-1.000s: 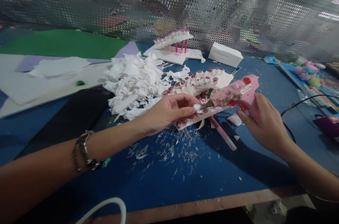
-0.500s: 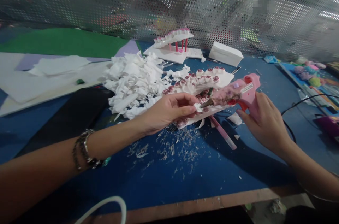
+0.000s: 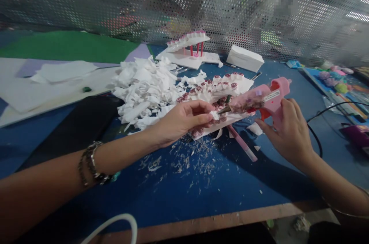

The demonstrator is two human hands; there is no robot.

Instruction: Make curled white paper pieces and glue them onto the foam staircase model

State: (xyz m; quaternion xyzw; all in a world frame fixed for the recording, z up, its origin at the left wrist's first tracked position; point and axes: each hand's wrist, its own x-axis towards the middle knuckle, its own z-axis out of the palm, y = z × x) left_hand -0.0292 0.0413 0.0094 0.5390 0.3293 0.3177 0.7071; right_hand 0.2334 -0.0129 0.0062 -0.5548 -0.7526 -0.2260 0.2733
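Observation:
My left hand (image 3: 181, 121) pinches a small white foam piece (image 3: 214, 115) between thumb and fingers. My right hand (image 3: 288, 130) grips a pink hot glue gun (image 3: 259, 100), its nozzle touching that foam piece. Just behind them lies a white foam board (image 3: 227, 86) carrying rows of small red-and-white rosettes. A beaded bracelet sits on my left wrist.
A heap of white foam scraps (image 3: 144, 88) lies left of the board, with crumbs on the blue tabletop (image 3: 201, 182). A pink glue stick (image 3: 243, 144), a white foam block (image 3: 245, 58), a small foam model with red posts (image 3: 188, 45) and a perforated metal screen (image 3: 115, 1) stand around.
The glue gun and my right hand have lifted slightly and shifted right. My left hand keeps its pinch in the same place.

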